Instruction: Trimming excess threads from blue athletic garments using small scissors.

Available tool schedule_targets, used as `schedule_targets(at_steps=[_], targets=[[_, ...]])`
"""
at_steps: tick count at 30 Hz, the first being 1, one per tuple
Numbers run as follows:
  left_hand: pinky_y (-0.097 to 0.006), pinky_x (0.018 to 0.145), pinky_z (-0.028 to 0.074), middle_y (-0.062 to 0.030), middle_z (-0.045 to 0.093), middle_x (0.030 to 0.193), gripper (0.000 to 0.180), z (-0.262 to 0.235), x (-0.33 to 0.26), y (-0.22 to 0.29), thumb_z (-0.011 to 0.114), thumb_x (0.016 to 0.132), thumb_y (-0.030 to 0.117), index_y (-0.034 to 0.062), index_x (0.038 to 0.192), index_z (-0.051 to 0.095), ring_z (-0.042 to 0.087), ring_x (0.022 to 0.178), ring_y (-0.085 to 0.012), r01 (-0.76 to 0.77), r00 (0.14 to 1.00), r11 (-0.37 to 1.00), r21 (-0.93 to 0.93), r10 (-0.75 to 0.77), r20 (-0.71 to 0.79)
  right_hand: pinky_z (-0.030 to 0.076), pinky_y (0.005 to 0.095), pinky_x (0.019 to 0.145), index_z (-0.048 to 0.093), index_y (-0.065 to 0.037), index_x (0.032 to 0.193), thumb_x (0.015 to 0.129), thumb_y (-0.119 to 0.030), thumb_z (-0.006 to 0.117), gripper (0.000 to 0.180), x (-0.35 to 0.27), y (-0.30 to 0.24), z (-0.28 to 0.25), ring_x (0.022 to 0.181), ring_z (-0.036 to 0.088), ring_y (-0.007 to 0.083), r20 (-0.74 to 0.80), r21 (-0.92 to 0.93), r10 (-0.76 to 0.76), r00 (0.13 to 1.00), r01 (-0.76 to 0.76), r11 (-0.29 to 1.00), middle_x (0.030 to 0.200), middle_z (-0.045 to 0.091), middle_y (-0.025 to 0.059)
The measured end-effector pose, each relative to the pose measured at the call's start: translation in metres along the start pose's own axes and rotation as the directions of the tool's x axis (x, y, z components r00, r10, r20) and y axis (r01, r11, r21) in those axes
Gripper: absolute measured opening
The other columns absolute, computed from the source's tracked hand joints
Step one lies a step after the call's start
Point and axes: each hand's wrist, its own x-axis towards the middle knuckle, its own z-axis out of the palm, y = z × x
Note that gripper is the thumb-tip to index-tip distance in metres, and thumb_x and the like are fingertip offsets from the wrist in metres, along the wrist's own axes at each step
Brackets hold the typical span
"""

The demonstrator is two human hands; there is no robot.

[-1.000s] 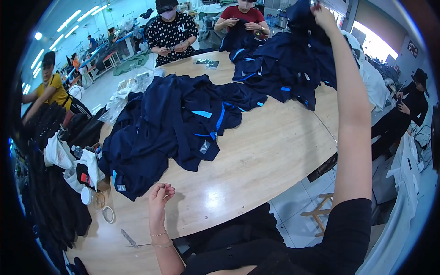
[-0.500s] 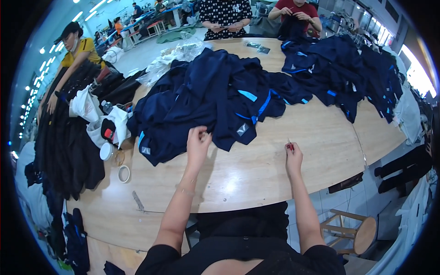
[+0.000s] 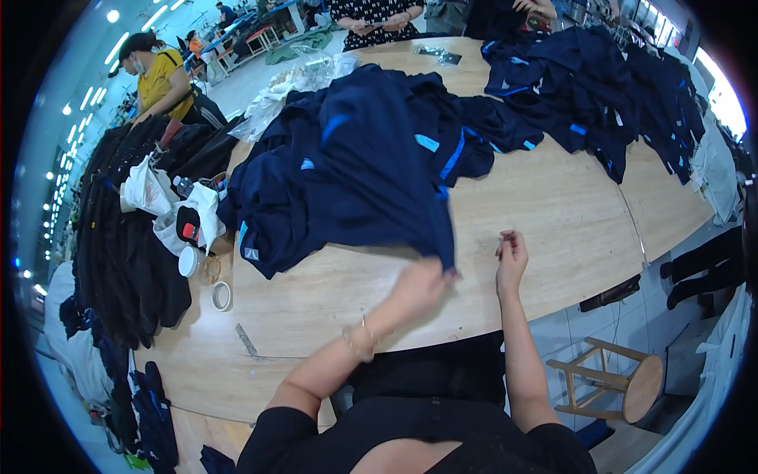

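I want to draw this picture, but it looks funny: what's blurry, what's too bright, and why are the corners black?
Head view: the left hand, gripping the navy cloth, is smeared, likely motion blur; head view: the right hand looks sharper; head view: the opening at right glares white; head view: the round fisheye image leaves the corners black.

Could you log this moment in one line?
left hand: grips navy garment by its edge | right hand: over wooden table, contents unclear

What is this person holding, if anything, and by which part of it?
The left hand grips a navy garment by its near end. Whether the right hand holds anything small cannot be told.
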Motion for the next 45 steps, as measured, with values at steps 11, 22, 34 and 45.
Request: schedule_targets(at_steps=[11, 22, 34, 45], targets=[[-0.031, 0.066, 0.051, -0.0113, 0.065, 0.076, 0.013, -0.007, -0.083, -0.003, 0.067, 0.082, 0.013, 0.0012, 0.085, 0.063, 0.065, 0.071, -0.0236, 0.243, 0.95, 0.938, -0.245, -0.179, 0.257, 0.04, 0.0239, 0.089, 0.059, 0.002, 0.108, 0.097, -0.009, 0.048, 0.019, 0.008, 0.009, -0.012, 0.093, 0.055, 0.0116, 0.009, 0.224, -0.095, 0.995, 0.091, 0.97, 0.097, 0.061, 0.003], [-0.033, 0.072, 0.048, -0.0111, 0.057, 0.085, 0.013, -0.065, -0.061, -0.053, 0.068, 0.079, 0.004, 0.0005, 0.088, 0.058, 0.059, 0.08, -0.0248, 0.337, 0.828, 0.941, -0.034, -0.314, -0.465, 0.047, 0.0258, 0.073, 0.063, 0.002, 0.097, 0.092, -0.005, 0.052, 0.014, 0.029, -0.072, -0.006, 0.081, 0.06, 0.0141, 0.036, -0.196, -0.284, 0.958, 0.285, 0.938, 0.09, 0.065, 0.0088], [-0.036, 0.092, 0.045, -0.0091, 0.058, 0.114, 0.038, -0.044, 0.068, -0.046, 0.072, 0.075, 0.012, 0.0038, 0.111, 0.061, 0.053, 0.108, -0.0301, -0.052, 0.974, 0.988, 0.149, 0.083, -0.21, 0.03, 0.0264, 0.045, 0.062, -0.004, 0.081, 0.08, -0.009, 0.072, 0.012, 0.135, -0.133, 0.045, 0.051, 0.043, 0.008, 0.753, -0.607, 0.456, 0.475, 0.232, 0.76, 0.063, 0.055, -0.0018], [-0.015, 0.067, 0.041, 0.0046, 0.059, 0.081, 0.016, -0.197, 0.113, 0.046, 0.063, 0.091, 0.013, -0.0029, 0.092, 0.064, 0.05, 0.074, -0.0002, -0.166, 0.959, 0.846, -0.506, 0.259, 0.118, 0.025, 0.0178, 0.045, 0.065, -0.007, 0.097, 0.083, -0.021, 0.071, 0.021, 0.134, -0.306, -0.029, 0.051, 0.038, 0.0013, 0.846, -0.141, -0.043, 0.531, 0.301, 0.943, 0.068, 0.055, -0.006]])
